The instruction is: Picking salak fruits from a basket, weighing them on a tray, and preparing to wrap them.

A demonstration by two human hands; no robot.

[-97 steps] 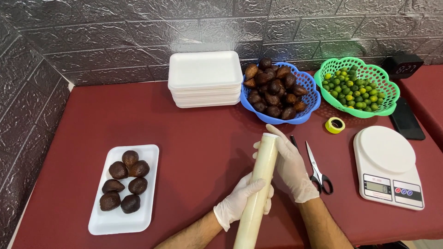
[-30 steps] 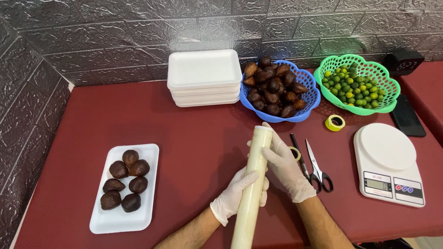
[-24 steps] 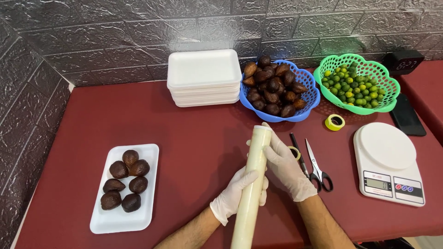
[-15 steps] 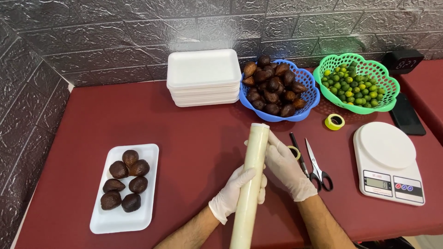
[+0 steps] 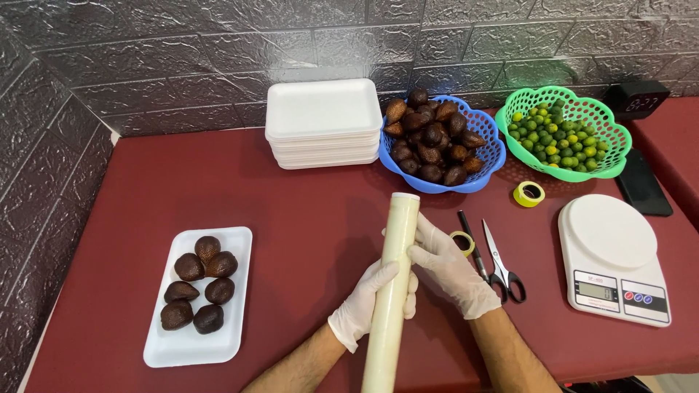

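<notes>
You are gripping a long cream-coloured roll of cling film (image 5: 393, 287) with both gloved hands, holding it lengthwise over the near middle of the dark red table (image 5: 306, 211), its far end pointing away from you. Your left hand (image 5: 368, 306) is wrapping around the roll from the left, fingers curled under it, nearer to you. Your right hand (image 5: 451, 266) is closing on it from the right, just beyond the left hand, with the fingers laid across the roll's side.

To the near left, a white foam tray (image 5: 191, 346) is lying on the table, carrying six dark brown scaly fruits (image 5: 198, 289). Just right of your right hand, a small roll of yellow tape (image 5: 461, 242) is lying partly behind your fingers, and beside it a black pen (image 5: 470, 240) and a pair of black-handled scissors (image 5: 501, 263) are resting side by side. Further right, a white kitchen scale (image 5: 615, 258) is sitting near the table's edge. A second yellow tape roll (image 5: 528, 193) is lying beyond the scissors.

At the far side, a stack of empty white foam trays (image 5: 324, 124) is standing left of a blue basket (image 5: 489, 156) heaped with the same brown fruits, and a green basket (image 5: 604, 138) of small green limes (image 5: 557, 135) is sitting to its right. A black phone (image 5: 644, 193) is lying at the far right.
</notes>
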